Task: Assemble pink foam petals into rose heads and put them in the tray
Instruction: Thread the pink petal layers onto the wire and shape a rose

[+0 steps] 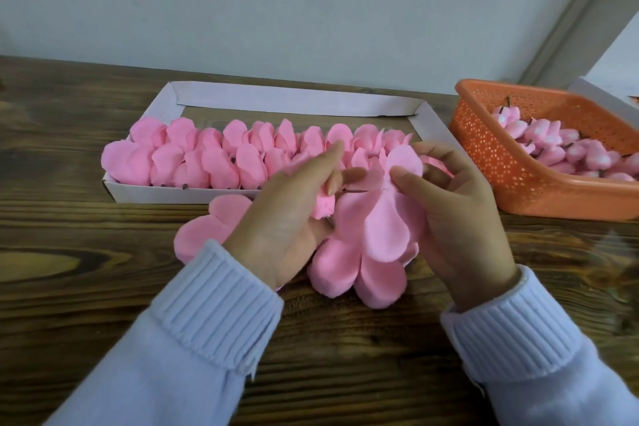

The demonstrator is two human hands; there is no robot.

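- Sleeves [214, 304], pale blue and ribbed at the cuff, lay nearest the lens; both forearms reached forward over a dark wooden table [69, 225].
- Left hand [287, 218]: palm turned up, thumb and forefinger pinched on a small pink bud [324, 206] with a thin wire stem [359, 190] that pointed toward the other hand; the remaining fingers were stretched out.
- Right hand [456, 214]: thumb and fingers closed on a flat petal sheet [383, 221], held up at its middle where the wire met it.
- Step in hand, as judged: threading the wire through the centre of the sheet; it would go best with the sheet kept taut and pinched close beside the hole, the wire pushed straight and slowly, since foam of this kind looked apt to tear; the lobes should then be slid up snug under the bud.
- Petal sheet: soft pink foam, matt, with rounded overlapping lobes; it hung partly over a stack of like sheets [356, 273] on the table; more lobes [207, 225] showed behind the left wrist.
- Tray [179, 192]: shallow white card box, just beyond the hands; two rows of finished rose heads [214, 156] filled the near part; the far strip stood bare.
- Basket [501, 156]: orange, perforated, at the right; it held spare buds [553, 145] on stems.
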